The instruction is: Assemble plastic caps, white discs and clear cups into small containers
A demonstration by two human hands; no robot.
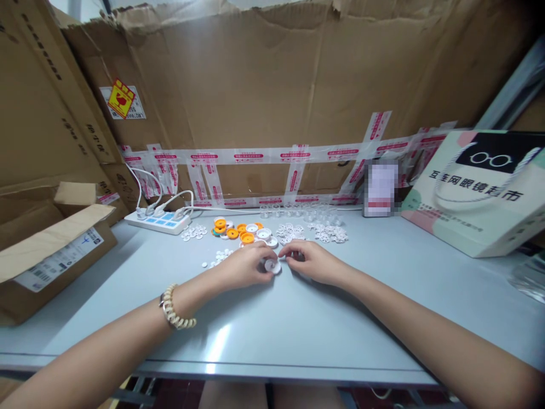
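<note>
head camera: a bare left hand (244,266) grasps a small white round plastic part (273,266) over a pale grey tabletop (298,335), near orange and white plastic discs (242,229); beside it, a right hand (314,261) curls, its grip impossible to tell.

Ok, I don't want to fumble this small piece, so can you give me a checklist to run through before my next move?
1. Left hand has hold of the white round part: ok, between fingers and thumb.
2. Right hand is near the part: ok, its fingertips are just beside it.
3. Right hand is free of any small piece: cannot tell, the curled fingers hide it.
4. Loose white pieces have room around them: not ok, they lie close beside the left hand.
5. Power strip is apart from both hands: ok.
</note>
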